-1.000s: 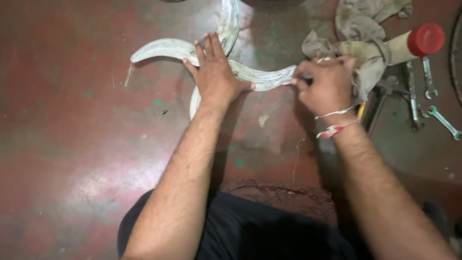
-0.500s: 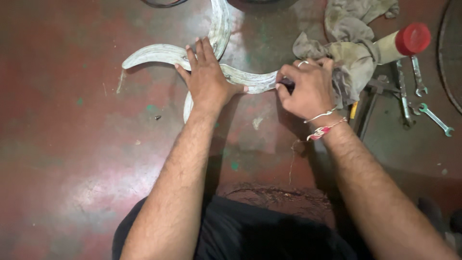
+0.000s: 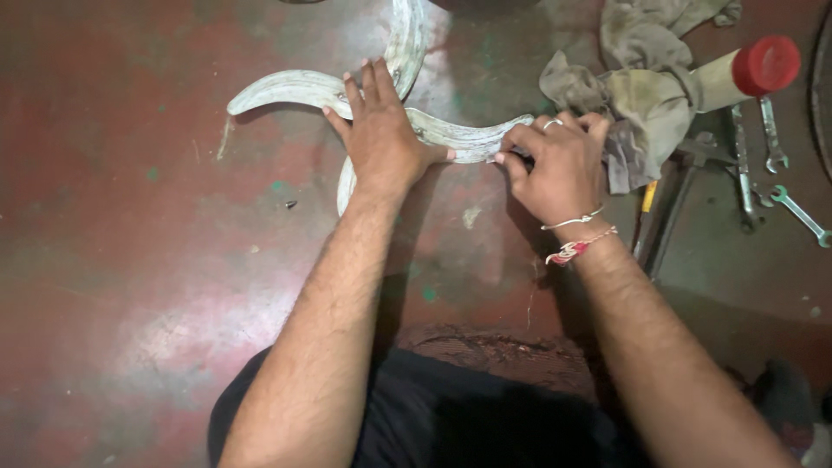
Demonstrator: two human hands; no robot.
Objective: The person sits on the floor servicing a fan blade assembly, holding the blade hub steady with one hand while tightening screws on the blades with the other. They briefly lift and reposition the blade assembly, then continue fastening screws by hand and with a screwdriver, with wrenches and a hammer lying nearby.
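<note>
Head view: the left hand (image 3: 381,139) lies flat, fingers spread, pressing on the hub of a pale, worn fan-like piece with curved blades (image 3: 286,87) that lies on the red floor (image 3: 130,260) near its far edge. The right hand (image 3: 555,160) is closed, fingertips pinched on the tip of the blade that points right (image 3: 468,139). Since the earlier frame the right hand's fingers have curled tighter round that blade tip, and the left hand has stayed planted on the hub; the piece has not visibly turned. Just beyond the right hand lies a crumpled grey rag (image 3: 641,78), touching a bottle with a red cap (image 3: 763,65). Spanners (image 3: 767,130) lie farther right on the floor.
</note>
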